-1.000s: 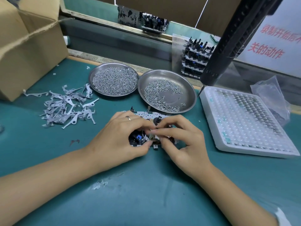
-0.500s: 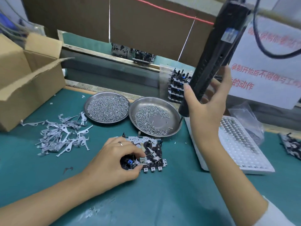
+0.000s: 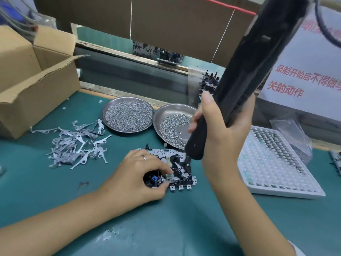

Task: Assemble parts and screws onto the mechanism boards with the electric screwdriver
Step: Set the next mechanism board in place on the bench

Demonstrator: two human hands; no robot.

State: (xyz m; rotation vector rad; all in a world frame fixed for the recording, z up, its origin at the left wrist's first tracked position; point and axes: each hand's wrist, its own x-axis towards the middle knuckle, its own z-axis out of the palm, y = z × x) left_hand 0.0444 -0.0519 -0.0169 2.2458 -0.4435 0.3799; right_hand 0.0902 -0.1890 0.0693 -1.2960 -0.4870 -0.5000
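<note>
**Board pinned, screwdriver gripped above it**

Mechanism board (image 3: 177,169) is laid flat on the green mat (image 3: 166,228); every position below is given relative to it.

- Near-left corner of the board is held by the left hand (image 3: 136,179): thumb and fingertips are pinched around the dark parts there. A ring is worn on one finger.
- The electric screwdriver (image 3: 245,74) is gripped by the right hand (image 3: 221,130), fingers and thumb wrapped around the lower body. Its blunt black nose is held just over the board's far-right corner, body tilted up and to the right. Contact between tip and board cannot be told.
- Directly behind the board: a steel dish (image 3: 164,115) part-filled with screws, partly hidden by the screwdriver and hand. Behind and left: a second steel dish (image 3: 127,115), heaped with screws, edges of the two nearly touching.
- Left of the board: a loose pile of grey metal levers (image 3: 77,143). Farther left: an open cardboard box (image 3: 36,85).
- Right of the board: a white dimpled tray (image 3: 273,163), some small parts seated in its far rows. A clear plastic bag (image 3: 293,133) is lying at its far edge.
</note>
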